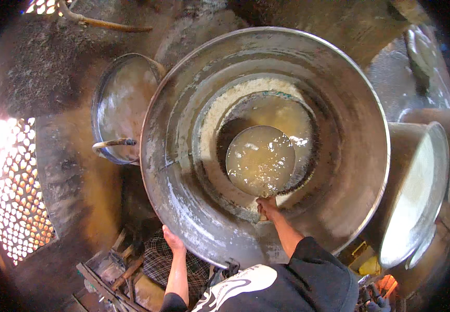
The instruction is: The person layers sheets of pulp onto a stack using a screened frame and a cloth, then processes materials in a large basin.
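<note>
A large round metal vat [357,156] with a wide flared mouth fills the middle of the view. Cloudy yellowish liquid [282,114] lies deep inside it, ringed by a pale crust [212,122] on the wall. My right hand [267,206] reaches down into the vat and is closed round the near end of a round, shallow pan [248,156]. That pan is full of the same liquid, with bright glints on its surface. At the vat's near left rim, my left hand [173,241] grips the edge; some of its fingers are hidden.
Left of the vat stands a metal tub [123,99] with a curved handle. A big pale basin [414,197] leans on its side at the right. Checked cloth [157,255] and wooden pieces [113,278] lie near left. A perforated wall panel [14,192] lets in light.
</note>
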A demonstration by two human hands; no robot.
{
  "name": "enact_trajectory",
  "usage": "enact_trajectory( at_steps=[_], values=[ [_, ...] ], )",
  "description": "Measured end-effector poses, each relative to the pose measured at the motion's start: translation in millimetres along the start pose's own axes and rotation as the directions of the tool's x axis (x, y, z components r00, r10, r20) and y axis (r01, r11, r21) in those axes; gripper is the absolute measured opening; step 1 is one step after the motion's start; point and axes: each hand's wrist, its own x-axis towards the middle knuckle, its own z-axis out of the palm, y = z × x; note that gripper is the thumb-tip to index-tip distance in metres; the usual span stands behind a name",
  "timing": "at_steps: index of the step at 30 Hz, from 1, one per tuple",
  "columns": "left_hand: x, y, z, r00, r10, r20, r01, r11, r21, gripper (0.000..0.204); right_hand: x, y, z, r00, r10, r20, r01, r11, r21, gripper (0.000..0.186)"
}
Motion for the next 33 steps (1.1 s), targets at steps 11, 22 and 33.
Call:
enact_trajectory(
  at_steps=[11,22,33],
  values=[
    [100,55,28,0.901,0.378,0.213,-0.433,0.749,0.501,0.047,-284,-7,-18,0.969,-0.246,-0.024,0.245,0.944,0.223,0.011],
    [72,65,39,0.877,0.429,0.215,-0.457,0.610,0.647,0.048,-401,38,-26,0.926,-0.357,-0.121,0.359,0.741,0.567,0.014],
    [66,78,49,0.885,0.436,0.161,-0.425,0.618,0.662,0.043,-129,-131,-111,0.867,-0.375,-0.327,0.321,0.924,-0.208,0.013]
  ],
)
